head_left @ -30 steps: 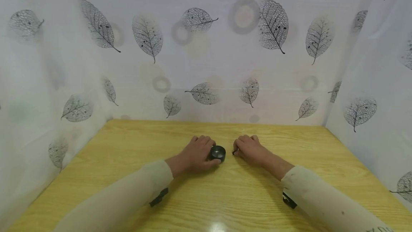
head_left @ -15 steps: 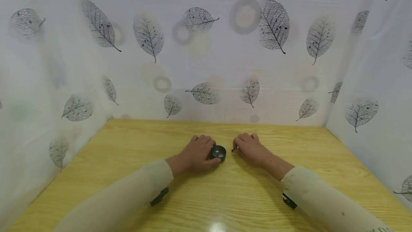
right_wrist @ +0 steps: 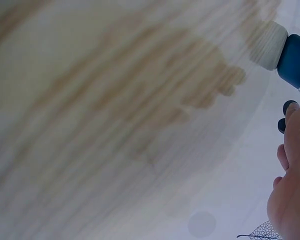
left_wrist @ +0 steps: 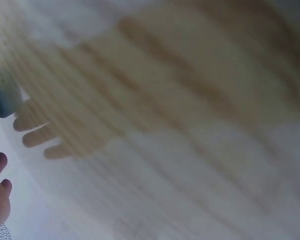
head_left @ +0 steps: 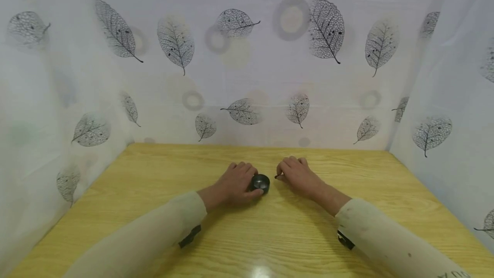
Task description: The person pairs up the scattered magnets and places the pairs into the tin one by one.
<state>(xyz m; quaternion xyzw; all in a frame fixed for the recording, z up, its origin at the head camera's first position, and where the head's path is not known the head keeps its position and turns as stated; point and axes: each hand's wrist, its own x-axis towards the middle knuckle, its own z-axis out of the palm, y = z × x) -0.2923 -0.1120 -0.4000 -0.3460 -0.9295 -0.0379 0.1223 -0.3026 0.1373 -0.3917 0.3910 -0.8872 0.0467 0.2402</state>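
My left hand [head_left: 236,187] grips a small dark round cup [head_left: 261,182] near the middle of the table, fingers behind it and thumb at its near side. The cup's hollow faces up and looks empty. In the right wrist view the cup [right_wrist: 293,61] appears dark blue. Just to its right, apart from it, my right hand [head_left: 298,177] pinches a small thin dark piece [head_left: 277,176] between thumb and fingers. Two dark rounded ends of this piece [right_wrist: 289,106] show at the fingertips in the right wrist view; its kind cannot be made out.
The wood-grain table [head_left: 247,235] is glossy and mirrors the hands and cup. White leaf-printed sheeting [head_left: 254,72] stands along its back and both sides. Both wrists carry dark devices, such as the one under the left sleeve [head_left: 190,236].
My right hand has shifted slightly forward and left, bringing the dark piece a little closer to the cup and turning it. My left hand and the cup have stayed in place.
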